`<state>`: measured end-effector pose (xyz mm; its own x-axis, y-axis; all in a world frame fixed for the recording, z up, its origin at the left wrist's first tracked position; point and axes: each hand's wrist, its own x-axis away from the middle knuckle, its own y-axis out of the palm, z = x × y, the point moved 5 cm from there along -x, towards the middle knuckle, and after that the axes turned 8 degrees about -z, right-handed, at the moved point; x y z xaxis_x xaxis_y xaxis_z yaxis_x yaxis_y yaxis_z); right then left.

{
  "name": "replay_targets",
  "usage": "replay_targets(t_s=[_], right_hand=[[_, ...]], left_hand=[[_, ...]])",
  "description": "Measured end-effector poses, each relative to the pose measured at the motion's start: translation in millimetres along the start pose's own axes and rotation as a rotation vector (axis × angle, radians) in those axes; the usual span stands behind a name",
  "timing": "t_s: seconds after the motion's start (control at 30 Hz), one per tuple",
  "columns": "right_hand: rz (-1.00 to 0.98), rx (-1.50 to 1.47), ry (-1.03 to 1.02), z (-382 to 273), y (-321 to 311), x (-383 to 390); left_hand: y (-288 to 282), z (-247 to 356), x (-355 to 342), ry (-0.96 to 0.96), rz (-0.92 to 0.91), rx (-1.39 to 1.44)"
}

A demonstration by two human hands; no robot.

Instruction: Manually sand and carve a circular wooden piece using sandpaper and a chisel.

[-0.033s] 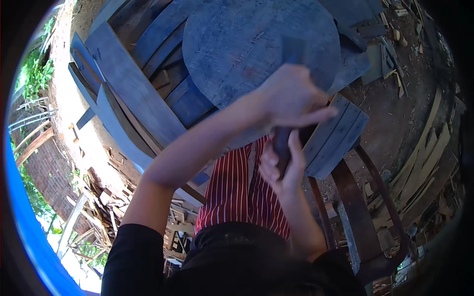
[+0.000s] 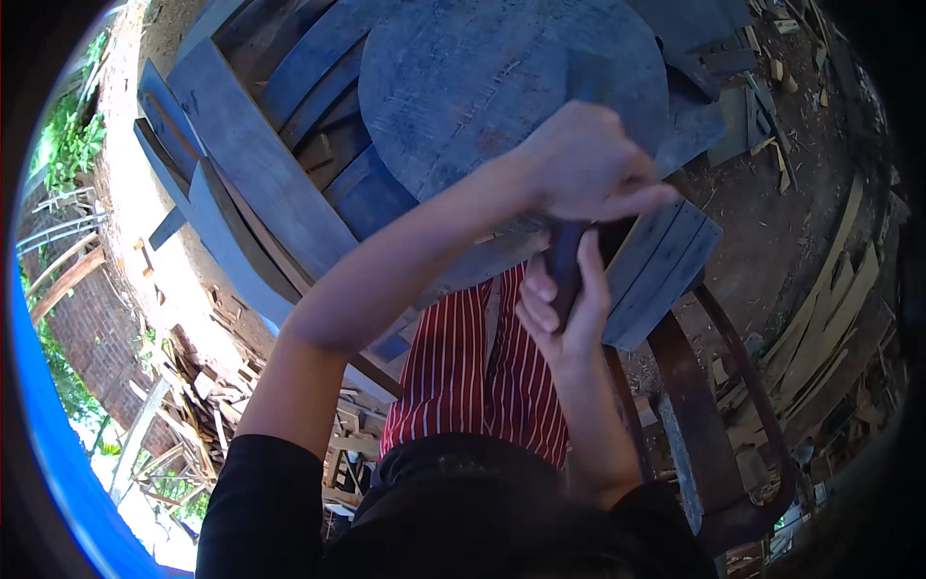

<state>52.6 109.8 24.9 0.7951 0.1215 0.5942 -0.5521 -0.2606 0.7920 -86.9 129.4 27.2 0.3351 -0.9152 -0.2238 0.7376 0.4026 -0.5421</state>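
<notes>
A round grey-blue wooden disc [image 2: 482,87] lies on a stack of grey-blue planks [image 2: 251,164] in front of me. My left hand [image 2: 588,164] reaches across from the left and is closed in a fist at the disc's near edge, over the top of a dark tool handle [image 2: 567,253]. My right hand [image 2: 559,304] grips the same handle just below, fingers wrapped around it. The tool's working end is hidden under my left hand.
Short planks [image 2: 666,270] stick out to the right of my hands. A rusty metal hoop [image 2: 733,367] curves at lower right. Wood offcuts and long slats [image 2: 830,318] litter the dirt ground. Red-and-white striped cloth [image 2: 473,376] covers my lap. A brick wall [image 2: 77,318] stands at left.
</notes>
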Motion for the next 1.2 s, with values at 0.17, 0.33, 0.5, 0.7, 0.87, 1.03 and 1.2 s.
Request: replay_targets(t_s=[0.17,0.33,0.5,0.7,0.87,1.03,1.2], right_hand=[[0.129,-0.17,0.082,46.1,1.0,59.3],[0.135,-0.083,0.117,45.3,6.2,76.7],[0.053,0.014,0.031,-13.7,9.7,17.0],[0.134,-0.062,0.114,35.2,8.9,76.5],[0.093,-0.091,0.064,20.7,1.4,60.3],[0.105,-0.098,0.101,31.5,-3.7,74.9],[0.101,-0.083,0.095,17.6,1.1,62.5]], left_hand=[[22.0,33.9,34.4,-0.043,-0.181,0.111],[25.5,54.4,38.0,-0.022,-0.169,0.183],[-0.2,-2.5,-28.2,-0.092,-0.037,0.139],[20.1,47.1,31.9,-0.032,-0.115,0.143],[23.2,37.4,6.4,-0.002,-0.135,0.113],[28.7,50.5,20.4,0.014,-0.064,0.113],[25.0,41.0,8.6,-0.028,-0.159,0.082]])
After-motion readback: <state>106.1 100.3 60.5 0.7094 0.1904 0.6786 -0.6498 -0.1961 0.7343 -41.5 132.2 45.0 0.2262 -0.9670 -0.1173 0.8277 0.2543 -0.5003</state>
